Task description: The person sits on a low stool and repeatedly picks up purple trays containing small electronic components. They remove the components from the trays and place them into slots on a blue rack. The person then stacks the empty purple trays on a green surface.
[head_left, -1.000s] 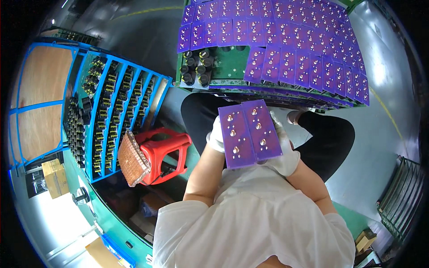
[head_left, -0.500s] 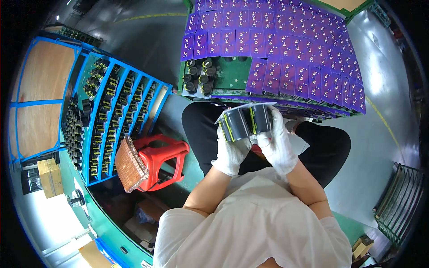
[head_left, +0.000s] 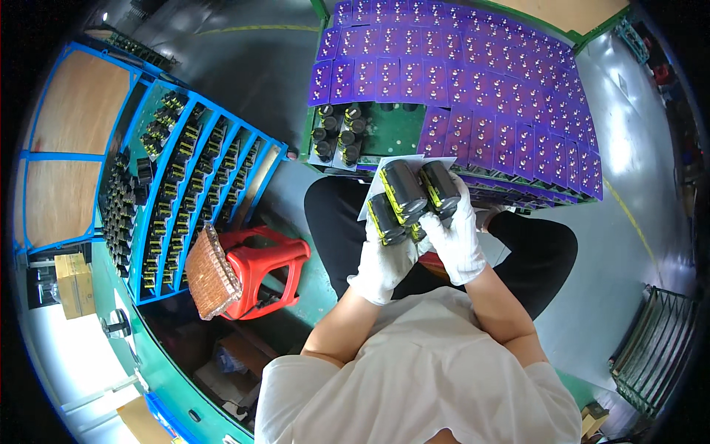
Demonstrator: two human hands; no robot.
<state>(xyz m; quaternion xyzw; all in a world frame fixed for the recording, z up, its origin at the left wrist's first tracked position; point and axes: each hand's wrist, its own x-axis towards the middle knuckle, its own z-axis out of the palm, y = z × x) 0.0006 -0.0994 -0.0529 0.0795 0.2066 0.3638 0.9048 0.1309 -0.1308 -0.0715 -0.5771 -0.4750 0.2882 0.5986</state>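
1. Board with black cylinders (head_left: 408, 198), frame centre, held just below the purple-covered pallet (head_left: 473, 111); cylinders face up, long axis slanting lower left to upper right.
2. Left hand (head_left: 384, 263), gloved, grips the lower-left end from beneath.
3. Right hand (head_left: 457, 237), gloved, clasps the right edge; both equally near.
4. Red stool (head_left: 260, 266) sits lower left, well apart.

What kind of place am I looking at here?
Probably an electronics assembly workshop: purple circuit boards tile the pallet, blue racks hold more assemblies, and gloved hands hold a board with black cylindrical capacitors.
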